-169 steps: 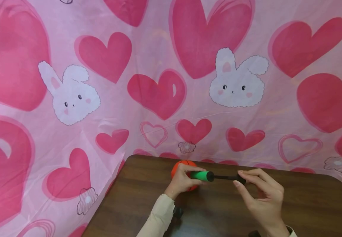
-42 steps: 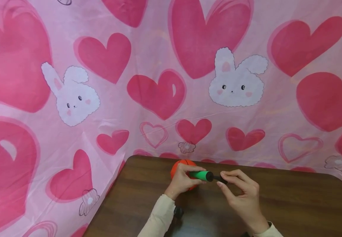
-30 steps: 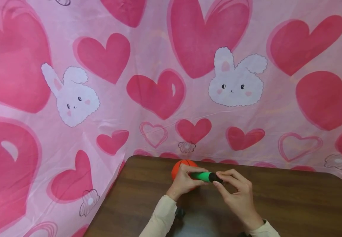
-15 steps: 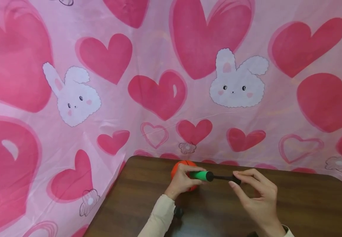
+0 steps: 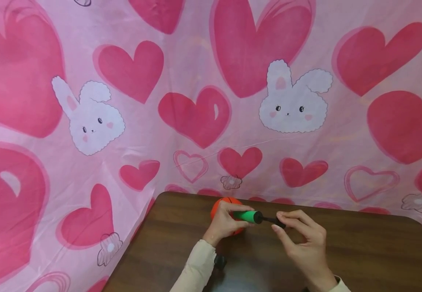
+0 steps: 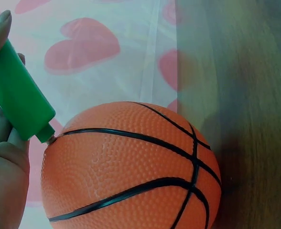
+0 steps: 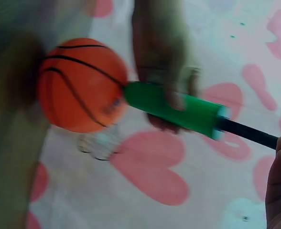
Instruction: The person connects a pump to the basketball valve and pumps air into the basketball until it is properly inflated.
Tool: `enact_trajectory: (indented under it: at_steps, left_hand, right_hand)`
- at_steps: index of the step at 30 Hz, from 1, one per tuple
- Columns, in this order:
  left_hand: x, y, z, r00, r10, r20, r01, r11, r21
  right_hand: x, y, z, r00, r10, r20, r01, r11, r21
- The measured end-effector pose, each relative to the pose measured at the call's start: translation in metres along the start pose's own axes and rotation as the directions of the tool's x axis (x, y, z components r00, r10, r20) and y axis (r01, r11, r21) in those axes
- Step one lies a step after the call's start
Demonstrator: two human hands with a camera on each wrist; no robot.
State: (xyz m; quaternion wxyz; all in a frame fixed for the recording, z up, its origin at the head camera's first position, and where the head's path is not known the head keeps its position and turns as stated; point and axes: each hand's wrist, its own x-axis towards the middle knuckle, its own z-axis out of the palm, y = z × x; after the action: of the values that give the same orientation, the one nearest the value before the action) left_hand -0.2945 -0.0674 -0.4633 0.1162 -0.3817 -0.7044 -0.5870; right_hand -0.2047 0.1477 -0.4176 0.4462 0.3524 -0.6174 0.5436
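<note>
A small orange basketball [image 6: 131, 167] with black seams rests on the table. A green hand pump [image 7: 188, 112] meets it, the nozzle end right at the ball's surface in the left wrist view. My left hand [image 5: 223, 225] grips the green barrel, thumb on one side and fingers on the other. With thumb and fingertips my right hand [image 5: 306, 239] pinches the black handle [image 5: 280, 222] at the pump's far end. A short stretch of the black rod [image 7: 248, 132] shows between barrel and handle.
The dark wooden table [image 5: 371, 251] reaches back to a pink sheet [image 5: 181, 61] printed with hearts and rabbits. A small black object [image 5: 220, 261] shows beside the left sleeve [image 5: 198, 263].
My right hand has drawn the handle out and pushed it in repeatedly. Since half a second ago it has moved left, so less rod shows. The left hand and ball stay in place.
</note>
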Motion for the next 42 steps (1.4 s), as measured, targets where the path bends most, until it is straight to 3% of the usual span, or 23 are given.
enact_trajectory:
  at_steps: [5,9,13,19,23,28,33,39,42]
  left_hand:
    - [0.001,0.001,0.003,0.997,0.069,0.027,-0.07,0.997,0.019]
    - [0.001,0.002,0.007,0.997,0.061,0.036,-0.062,0.997,0.044]
    - [0.001,0.002,0.01,0.999,0.025,0.046,-0.026,0.999,0.023]
    - [-0.001,0.0,0.006,0.999,-0.029,0.032,0.03,0.999,-0.028]
    - [-0.001,-0.001,0.003,0.999,-0.033,0.022,0.034,0.999,-0.041]
    - [0.002,-0.001,0.003,0.996,0.085,0.019,-0.085,0.996,-0.018]
    - [0.003,-0.001,0.003,0.995,0.099,0.02,-0.099,0.995,-0.031]
    - [0.001,0.001,0.002,0.999,0.031,-0.009,-0.031,0.998,-0.052]
    - [0.002,0.001,0.005,0.998,0.061,0.001,-0.061,0.997,-0.045]
  right_hand:
    - [-0.017,0.018,0.008,0.997,0.067,0.028,-0.065,0.995,-0.077]
    - [-0.021,0.024,0.01,0.995,0.088,0.043,-0.083,0.99,-0.114]
    - [-0.015,0.017,0.005,0.997,0.064,0.041,-0.058,0.987,-0.149]
    - [0.012,-0.014,-0.007,0.997,-0.06,-0.054,0.062,0.998,0.032]
    - [0.014,-0.018,-0.006,0.992,-0.081,-0.093,0.091,0.99,0.109]
    - [-0.003,0.001,0.012,0.999,-0.027,-0.025,0.028,0.997,0.065]
    - [-0.005,0.003,0.019,0.999,0.044,0.016,-0.044,0.999,-0.026]
    - [0.014,-0.015,0.001,0.991,-0.082,-0.103,0.095,0.986,0.134]
    - [0.012,-0.014,0.002,0.987,-0.099,-0.124,0.119,0.98,0.158]
